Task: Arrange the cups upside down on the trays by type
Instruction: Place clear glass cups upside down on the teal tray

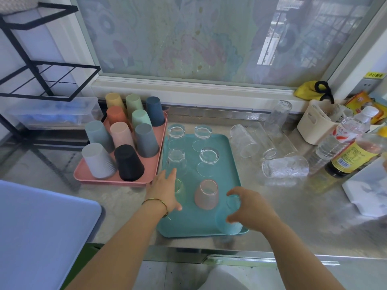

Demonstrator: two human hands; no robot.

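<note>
Now right hand (251, 208) curled round blue cup (230, 226) on teal tray (188, 222); left hand (165, 191) flat, fingers straight

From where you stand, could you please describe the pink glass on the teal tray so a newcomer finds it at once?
Find the teal tray in the middle of the steel counter. In its front row, between the left hand and the right hand, the pink glass stands upside down. It alone is tinted pink; the glasses behind it are clear.
</note>
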